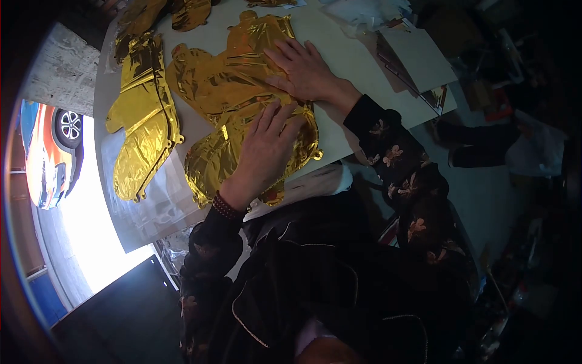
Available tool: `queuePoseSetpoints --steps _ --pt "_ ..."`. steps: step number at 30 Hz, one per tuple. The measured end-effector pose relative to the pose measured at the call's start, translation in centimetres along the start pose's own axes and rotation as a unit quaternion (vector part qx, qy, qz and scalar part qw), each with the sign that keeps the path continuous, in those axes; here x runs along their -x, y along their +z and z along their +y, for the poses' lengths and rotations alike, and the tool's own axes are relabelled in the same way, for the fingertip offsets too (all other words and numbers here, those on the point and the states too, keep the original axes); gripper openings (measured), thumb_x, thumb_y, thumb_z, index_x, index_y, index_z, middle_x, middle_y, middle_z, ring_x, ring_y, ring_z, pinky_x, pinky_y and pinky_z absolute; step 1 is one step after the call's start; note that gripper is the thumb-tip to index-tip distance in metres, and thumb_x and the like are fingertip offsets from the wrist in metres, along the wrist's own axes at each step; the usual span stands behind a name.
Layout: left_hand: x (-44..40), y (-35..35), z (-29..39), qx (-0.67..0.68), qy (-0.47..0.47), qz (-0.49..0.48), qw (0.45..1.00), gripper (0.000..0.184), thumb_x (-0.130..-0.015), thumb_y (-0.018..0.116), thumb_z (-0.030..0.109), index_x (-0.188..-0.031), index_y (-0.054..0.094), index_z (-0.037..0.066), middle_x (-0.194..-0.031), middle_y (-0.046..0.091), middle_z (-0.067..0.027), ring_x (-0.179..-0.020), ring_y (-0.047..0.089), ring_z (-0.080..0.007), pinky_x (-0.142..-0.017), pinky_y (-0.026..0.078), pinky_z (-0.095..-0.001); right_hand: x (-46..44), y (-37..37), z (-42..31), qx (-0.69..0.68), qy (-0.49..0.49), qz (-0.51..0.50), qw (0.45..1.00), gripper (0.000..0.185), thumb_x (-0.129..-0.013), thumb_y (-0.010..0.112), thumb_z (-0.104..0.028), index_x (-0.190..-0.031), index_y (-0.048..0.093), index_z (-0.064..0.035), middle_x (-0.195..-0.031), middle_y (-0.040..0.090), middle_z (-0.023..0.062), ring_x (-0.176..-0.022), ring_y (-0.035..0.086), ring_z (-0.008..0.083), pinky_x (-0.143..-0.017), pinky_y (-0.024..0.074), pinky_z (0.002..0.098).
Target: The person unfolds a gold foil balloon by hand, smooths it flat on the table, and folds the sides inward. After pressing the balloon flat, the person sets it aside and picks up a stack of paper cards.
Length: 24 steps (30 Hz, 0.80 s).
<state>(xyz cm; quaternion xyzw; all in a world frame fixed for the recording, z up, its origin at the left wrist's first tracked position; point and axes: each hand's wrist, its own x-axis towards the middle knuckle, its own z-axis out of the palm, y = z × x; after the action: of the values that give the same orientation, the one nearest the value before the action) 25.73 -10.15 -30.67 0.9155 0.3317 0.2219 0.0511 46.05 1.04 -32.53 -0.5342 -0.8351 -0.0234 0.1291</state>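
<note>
A large flat gold foil balloon, uninflated and creased, lies under both my hands on the table. My right hand rests palm down on its upper part, fingers spread. Lower down, my left hand lies over the foil with its fingers slightly bent; its thumb and palm are hidden. Small tabs stick out along the foil's edge. To the left is another flat gold foil balloon, folded along its length, apart from my hands.
More gold foil pieces lie at the table's far edge. Clear plastic bags sit at the back right, near a white card. The pale tabletop ends close to my body. An orange car stands outside at the left.
</note>
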Motion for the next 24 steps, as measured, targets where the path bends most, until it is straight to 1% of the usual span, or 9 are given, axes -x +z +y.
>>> queuePoseSetpoints --steps 6,9,12,15,18,21,24 --pt "0.1 0.6 -0.4 0.031 -0.006 -0.005 0.999 0.044 -0.09 0.062 0.011 -0.134 0.059 0.012 -0.143 0.055 -0.0128 -0.141 0.046 -0.0346 -0.114 0.04 -0.0473 0.4 0.2 0.0 -0.012 -0.008 0.001 1.0 0.084 -0.099 0.044 -0.07 -0.161 0.032 -0.0145 -0.165 0.031 0.0175 -0.154 0.021 0.0369 -0.123 0.0131 0.0599" --pt "-0.3 0.1 0.0 0.04 -0.02 -0.013 0.999 0.045 -0.089 0.064 0.012 -0.135 0.059 0.012 -0.142 0.055 -0.0123 -0.141 0.046 -0.0336 -0.112 0.042 -0.0461 0.4 0.2 0.0 -0.015 -0.006 -0.001 1.0 0.085 -0.098 0.044 -0.07 -0.162 0.032 -0.015 -0.165 0.031 0.0176 -0.155 0.021 0.037 -0.123 0.0124 0.0603" --pt "-1.8 -1.6 1.5 0.103 -0.042 -0.061 0.992 0.047 -0.085 0.067 0.007 -0.132 0.06 0.007 -0.148 0.05 -0.0144 -0.143 0.043 -0.0349 -0.113 0.042 -0.0459 0.3 0.4 0.1 -0.008 -0.01 -0.001 1.0 0.085 -0.098 0.045 -0.071 -0.161 0.033 -0.0151 -0.164 0.032 0.0173 -0.154 0.022 0.0366 -0.123 0.0129 0.061" --pt "-2.5 -0.8 1.2 0.038 0.077 -0.007 0.996 0.047 -0.085 0.067 0.006 -0.132 0.062 0.005 -0.147 0.052 -0.0146 -0.144 0.045 -0.0337 -0.111 0.045 -0.0449 0.3 0.5 0.3 -0.01 -0.023 0.009 1.0 0.084 -0.098 0.045 -0.071 -0.16 0.034 -0.0152 -0.163 0.033 0.0166 -0.154 0.023 0.0355 -0.122 0.0138 0.0613" --pt "-1.5 0.3 0.8 0.027 0.084 -0.027 0.996 0.051 -0.085 0.066 0.006 -0.136 0.061 0.004 -0.144 0.057 -0.0146 -0.141 0.05 -0.0313 -0.111 0.046 -0.0427 0.3 0.7 0.3 -0.01 -0.02 0.019 1.0 0.084 -0.098 0.046 -0.071 -0.16 0.035 -0.0147 -0.162 0.034 0.016 -0.153 0.025 0.034 -0.122 0.0148 0.061" --pt "-0.6 0.6 1.0 0.077 0.052 -0.025 0.995 0.053 -0.085 0.065 0.005 -0.138 0.06 0.003 -0.141 0.061 -0.0143 -0.137 0.054 -0.0298 -0.112 0.046 -0.0411 0.3 0.8 0.2 -0.012 -0.017 0.022 1.0 0.085 -0.097 0.046 -0.071 -0.159 0.036 -0.0137 -0.162 0.035 0.0153 -0.153 0.025 0.0326 -0.122 0.0151 0.0607" --pt "-0.3 1.1 0.7 0.09 0.059 -0.009 0.994 0.054 -0.084 0.065 0.004 -0.137 0.06 0.003 -0.141 0.062 -0.0142 -0.134 0.057 -0.03 -0.114 0.045 -0.0402 0.1 0.7 0.6 -0.011 -0.008 0.013 1.0 0.085 -0.098 0.045 -0.071 -0.16 0.035 -0.0131 -0.162 0.035 0.0143 -0.153 0.025 0.0322 -0.122 0.0147 0.0603"
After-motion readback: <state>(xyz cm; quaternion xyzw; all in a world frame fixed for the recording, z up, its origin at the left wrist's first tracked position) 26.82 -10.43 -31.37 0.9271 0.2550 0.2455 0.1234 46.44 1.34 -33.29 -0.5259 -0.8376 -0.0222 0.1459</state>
